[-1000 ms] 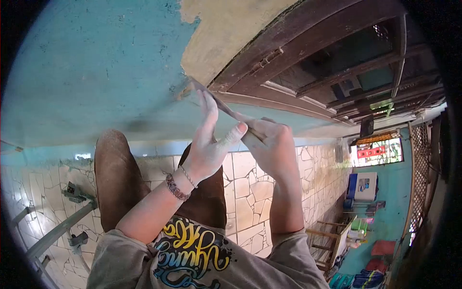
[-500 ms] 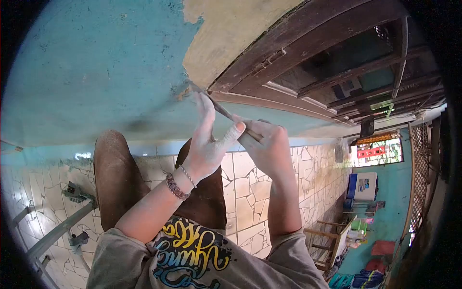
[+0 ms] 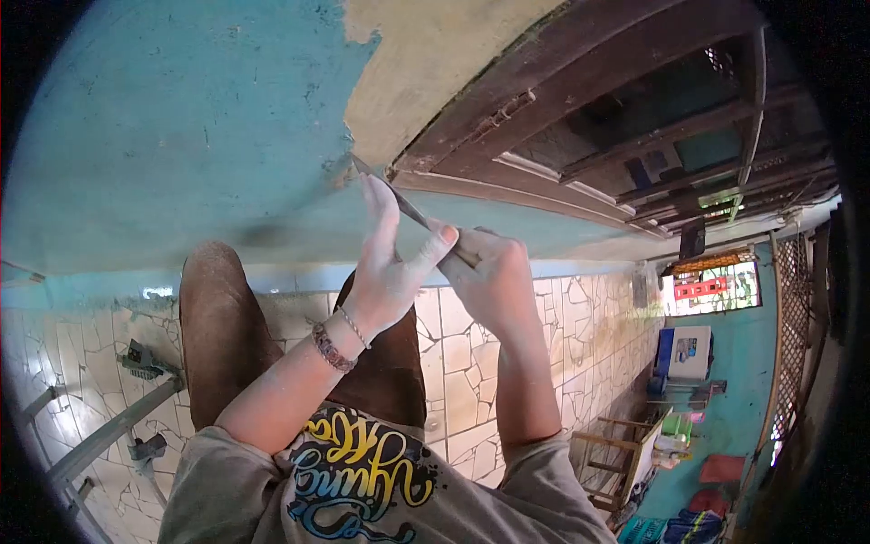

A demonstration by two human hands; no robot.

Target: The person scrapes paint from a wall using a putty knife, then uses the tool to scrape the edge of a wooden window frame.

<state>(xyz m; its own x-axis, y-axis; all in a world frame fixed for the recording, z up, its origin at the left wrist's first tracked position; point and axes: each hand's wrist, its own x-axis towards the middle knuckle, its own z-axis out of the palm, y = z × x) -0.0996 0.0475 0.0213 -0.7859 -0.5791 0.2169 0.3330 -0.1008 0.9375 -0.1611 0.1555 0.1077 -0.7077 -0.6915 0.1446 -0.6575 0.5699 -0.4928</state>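
A long, narrow knife (image 3: 410,209) with a dark blade slants between both hands, its pointed tip against the wall. My right hand (image 3: 497,281), dusted white, is closed around the handle end. Whitish powder also covers my left hand (image 3: 385,272), which supports the blade nearer the tip, thumb toward the handle and fingers stretched along it. Blue paint (image 3: 199,127) meets a bare beige patch (image 3: 408,72) along a ragged edge, and the tip rests by the lower end of that edge, at a small chipped spot.
A brown wooden window frame (image 3: 507,122) with glass panes juts out at upper right, close to the blade. Broken-pattern tiles (image 3: 471,381) cover the floor below. Metal bars (image 3: 118,431) stand at lower left, a wooden rack (image 3: 625,444) at lower right.
My right hand has shifted slightly left and down along with the knife's handle end. The left hand has barely moved, and the tip remains by the same chipped spot.
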